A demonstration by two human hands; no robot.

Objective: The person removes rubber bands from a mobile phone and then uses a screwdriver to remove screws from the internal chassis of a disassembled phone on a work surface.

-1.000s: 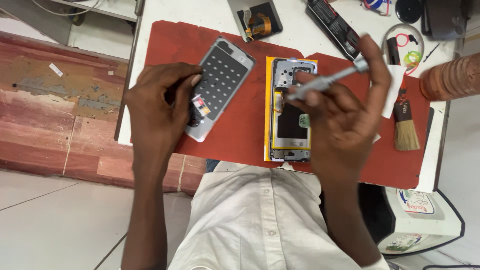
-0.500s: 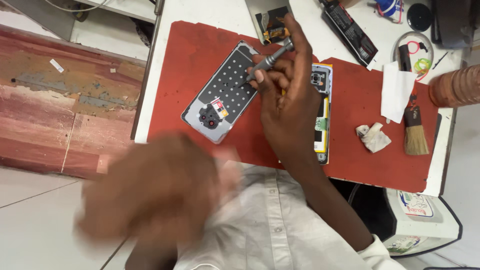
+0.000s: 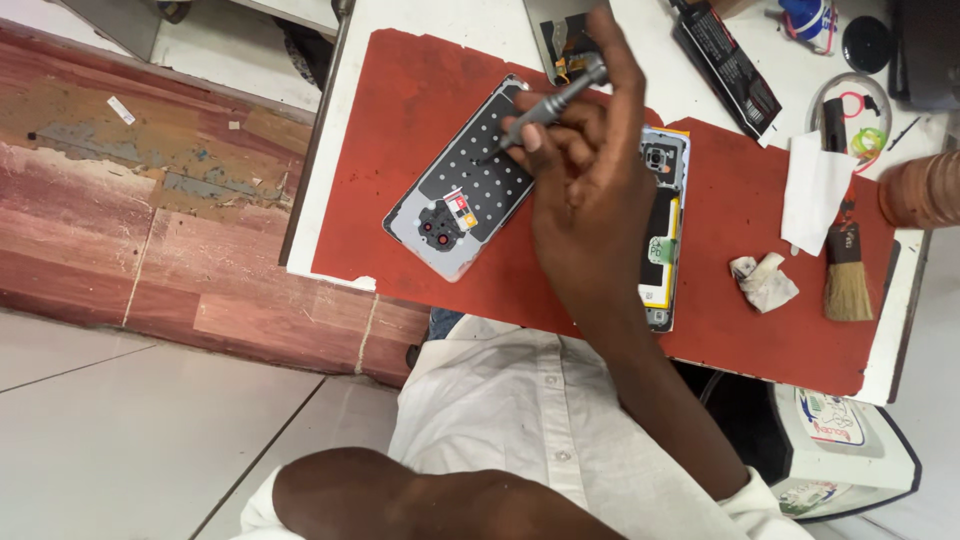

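While the left hand is kept out of view, a grey screwdriver (image 3: 545, 108) is gripped in the closed fingers of the right hand (image 3: 590, 200), its tip set on the detached phone back cover (image 3: 462, 190) lying on the red mat (image 3: 400, 110), left of the opened phone (image 3: 662, 230).

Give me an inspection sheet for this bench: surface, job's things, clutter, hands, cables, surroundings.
Surface: red mat on a white table.
Job's things: grey phone back cover lying inside-up; opened phone body beside it, partly hidden.
Clutter: brush, crumpled wipe, folded white paper, black flat box.
Hands: right hand grips a grey screwdriver, tip on the cover; left hand out of view, only the forearm shows.
Cables: nothing seen.
Surroundings: tiled floor, reddish worn step.
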